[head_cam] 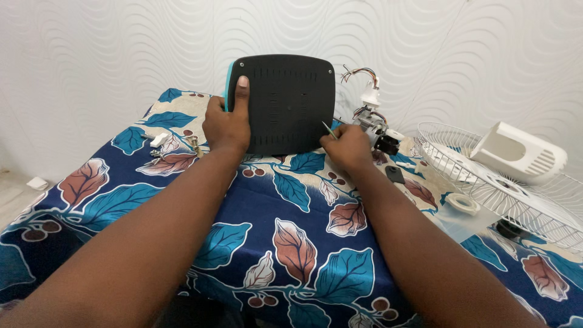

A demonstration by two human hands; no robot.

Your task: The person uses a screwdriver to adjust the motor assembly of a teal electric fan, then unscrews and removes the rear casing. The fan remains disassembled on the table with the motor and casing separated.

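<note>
Near the far edge of the desk [255,200], the black base plate [285,103] stands upright. The left hand [228,121] clamps its teal side edge; the right hand [349,143] pinches a thin screwdriver [328,129] against it. The plate looks stiff, light plastic, best held by its edges.

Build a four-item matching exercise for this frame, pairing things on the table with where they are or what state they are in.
Things:
1. black panel
2. wire fan guard
3. tape roll
4. thin tool

Places or states:
a. pinched in the right hand
b. held upright on edge by the left hand
c. lying flat at the table's right side
d. resting on the cloth just left of the guard

Pairs: 1-b, 2-c, 3-d, 4-a
</note>
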